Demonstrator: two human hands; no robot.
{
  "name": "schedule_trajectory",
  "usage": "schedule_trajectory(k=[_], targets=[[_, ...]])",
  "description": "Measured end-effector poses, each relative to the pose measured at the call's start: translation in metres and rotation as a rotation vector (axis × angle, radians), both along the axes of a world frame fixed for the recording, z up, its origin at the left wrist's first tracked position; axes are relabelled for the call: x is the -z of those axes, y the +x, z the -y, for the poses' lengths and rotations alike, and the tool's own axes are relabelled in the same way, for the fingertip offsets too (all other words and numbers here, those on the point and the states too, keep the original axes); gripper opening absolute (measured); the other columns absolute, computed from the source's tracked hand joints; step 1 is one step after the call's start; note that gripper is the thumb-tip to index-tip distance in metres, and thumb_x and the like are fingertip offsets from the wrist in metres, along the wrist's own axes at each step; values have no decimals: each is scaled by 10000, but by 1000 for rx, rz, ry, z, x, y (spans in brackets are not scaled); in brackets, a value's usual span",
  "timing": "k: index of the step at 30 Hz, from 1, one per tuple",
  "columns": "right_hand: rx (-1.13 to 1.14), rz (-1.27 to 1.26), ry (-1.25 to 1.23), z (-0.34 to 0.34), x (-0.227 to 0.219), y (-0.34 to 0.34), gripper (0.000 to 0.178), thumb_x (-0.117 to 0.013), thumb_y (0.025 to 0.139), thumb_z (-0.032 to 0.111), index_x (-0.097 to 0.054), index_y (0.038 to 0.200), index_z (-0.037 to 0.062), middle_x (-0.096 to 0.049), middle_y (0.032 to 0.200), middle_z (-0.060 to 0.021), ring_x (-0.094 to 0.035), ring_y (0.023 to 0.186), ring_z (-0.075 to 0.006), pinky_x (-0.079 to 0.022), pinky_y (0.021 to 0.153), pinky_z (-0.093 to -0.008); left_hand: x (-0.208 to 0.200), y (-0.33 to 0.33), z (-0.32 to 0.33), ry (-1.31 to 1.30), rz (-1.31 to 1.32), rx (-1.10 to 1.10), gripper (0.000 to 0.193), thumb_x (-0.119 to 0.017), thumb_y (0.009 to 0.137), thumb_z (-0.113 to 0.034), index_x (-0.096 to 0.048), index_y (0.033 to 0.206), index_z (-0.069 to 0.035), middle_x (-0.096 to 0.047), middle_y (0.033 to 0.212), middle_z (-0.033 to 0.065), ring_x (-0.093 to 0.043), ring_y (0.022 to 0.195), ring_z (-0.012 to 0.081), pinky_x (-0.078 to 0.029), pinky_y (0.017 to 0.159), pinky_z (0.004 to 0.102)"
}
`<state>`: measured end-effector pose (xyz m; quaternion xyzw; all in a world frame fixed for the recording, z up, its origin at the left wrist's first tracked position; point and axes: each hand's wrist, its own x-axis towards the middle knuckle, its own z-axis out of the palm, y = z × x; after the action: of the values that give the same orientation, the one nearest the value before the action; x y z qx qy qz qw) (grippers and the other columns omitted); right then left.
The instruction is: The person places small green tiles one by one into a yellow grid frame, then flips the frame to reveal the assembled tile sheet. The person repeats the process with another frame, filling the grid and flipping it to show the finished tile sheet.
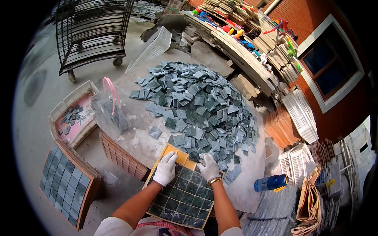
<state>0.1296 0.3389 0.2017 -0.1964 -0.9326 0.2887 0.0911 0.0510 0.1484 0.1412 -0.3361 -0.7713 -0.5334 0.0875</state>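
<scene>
A shallow yellow grid tray (181, 157) lies tilted before me, its lower cells filled with dark green square stone tiles (181, 195). Bare yellow shows along its upper edge. My left hand (165, 170), in a white glove, rests over that bare part with its fingers bent together; whatever they hold is hidden. Gloved in white too, my right hand (209, 166) is at the tray's upper right edge, fingers closed by a dark tile (193, 156) that it seems to pinch. Just beyond both hands spreads a big heap of loose grey-green tiles (204, 106) on a pale slab.
At left stand a stack of filled tile trays (65, 181), a crate (53, 118) with tile pieces and a clear bag with pink handles (112, 94). A wheeled rack (94, 39) is behind. At right are a blue bottle (271, 183), slate stacks (271, 208) and white crates (295, 161).
</scene>
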Motion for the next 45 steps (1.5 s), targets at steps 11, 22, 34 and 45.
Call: schedule_trajectory(k=[11, 22, 34, 45], targets=[[-93, 134, 110, 0, 6, -32, 607, -763, 634, 225, -543, 1160, 17, -540, 1079, -178, -547, 1014, -320, -450, 891, -383, 9, -10, -3, 224, 74, -169, 327, -462, 816, 76, -540, 1121, -11, -558, 1107, 202, -573, 993, 368, -478, 845, 383], [328, -23, 222, -18, 8, -35, 617, -784, 626, 169, -509, 1164, 47, -509, 1126, -189, -545, 1008, -374, -473, 865, -409, 27, -18, -8, 567, 415, -194, 395, -392, 811, 148, -533, 1150, 3, -571, 1063, 144, -608, 911, 193, -527, 782, 299], [-325, 371, 254, 23, -16, -127, 627, -758, 703, 248, -485, 1235, 62, -495, 1261, -144, -510, 1132, -337, -434, 948, -378, 24, -16, -7, 414, 263, -196, 357, -427, 786, 123, -535, 1104, 0, -587, 990, 165, -626, 800, 232, -518, 731, 310], [-128, -104, 24, 18, 17, -89, 235, -663, 761, 125, -648, 980, 39, -640, 937, -148, -626, 836, -285, -495, 738, -349, 21, -14, -5, 454, 338, -178, 403, -382, 809, 172, -518, 1148, 4, -552, 1074, 122, -601, 905, 173, -509, 801, 285]])
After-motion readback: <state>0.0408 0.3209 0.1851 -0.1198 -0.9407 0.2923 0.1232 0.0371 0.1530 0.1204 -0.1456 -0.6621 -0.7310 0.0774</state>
